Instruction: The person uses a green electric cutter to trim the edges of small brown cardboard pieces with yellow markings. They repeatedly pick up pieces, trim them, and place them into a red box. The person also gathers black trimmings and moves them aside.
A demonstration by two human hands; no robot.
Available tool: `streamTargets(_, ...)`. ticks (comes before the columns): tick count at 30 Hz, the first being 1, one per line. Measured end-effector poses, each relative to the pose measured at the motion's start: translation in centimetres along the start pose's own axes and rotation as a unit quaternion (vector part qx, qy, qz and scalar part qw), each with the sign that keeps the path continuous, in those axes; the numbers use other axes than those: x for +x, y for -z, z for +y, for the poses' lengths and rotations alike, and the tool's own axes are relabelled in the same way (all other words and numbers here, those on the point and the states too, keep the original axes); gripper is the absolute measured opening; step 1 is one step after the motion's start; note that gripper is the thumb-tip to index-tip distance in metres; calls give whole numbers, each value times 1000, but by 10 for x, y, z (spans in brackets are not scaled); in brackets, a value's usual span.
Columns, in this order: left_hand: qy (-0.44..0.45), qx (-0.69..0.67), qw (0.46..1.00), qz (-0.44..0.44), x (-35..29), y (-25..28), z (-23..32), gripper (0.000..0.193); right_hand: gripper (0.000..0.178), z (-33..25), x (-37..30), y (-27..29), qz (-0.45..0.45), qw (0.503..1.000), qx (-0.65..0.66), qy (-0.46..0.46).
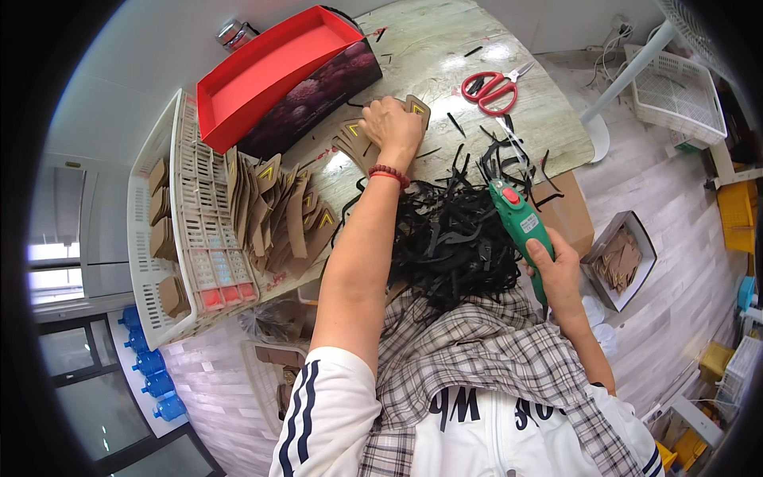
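My left hand (393, 127) reaches over the table, its fingers curled down on flat brown pieces (352, 141) with yellow chevron marks. One such piece sticks out past its fingertips; the exact hold is partly hidden. In my right hand (560, 270) is a green handheld electric cutter (518, 219) with a red button, fingers wrapped round its body and its head pointing away from me. Between my arms a heap of black strips (457, 246) lies at the table's near edge, spilling towards my plaid apron. More brown pieces (278, 207) lie piled to the left.
Red-handled scissors (499, 94) lie at the far right of the table. A red-lined open box (278, 71) stands far left, beside a white plastic basket (187, 215) holding brown stacks. On the floor at right is a box (648, 258) of brown scraps, near a fan pole (632, 75).
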State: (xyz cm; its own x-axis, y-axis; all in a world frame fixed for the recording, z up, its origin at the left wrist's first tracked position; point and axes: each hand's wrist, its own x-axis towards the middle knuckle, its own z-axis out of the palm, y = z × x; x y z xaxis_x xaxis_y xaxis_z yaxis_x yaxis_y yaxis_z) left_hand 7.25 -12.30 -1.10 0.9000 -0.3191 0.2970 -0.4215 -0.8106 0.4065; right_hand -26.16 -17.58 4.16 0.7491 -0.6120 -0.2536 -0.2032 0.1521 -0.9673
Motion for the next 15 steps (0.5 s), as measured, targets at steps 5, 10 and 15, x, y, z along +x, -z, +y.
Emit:
streamTargets(5, 15, -210, 977, 22, -18, 20, 9, 18, 34, 0, 7, -5, 9, 1000, -3, -5)
streamTargets(10, 142, -680, 718, -32, -51, 63, 24, 12, 35, -4, 12, -14, 21, 1000, 8, 14)
streamTargets(15, 196, -782, 586, -78, -87, 90, 40, 6, 38, -9, 13, -23, 22, 999, 10, 35)
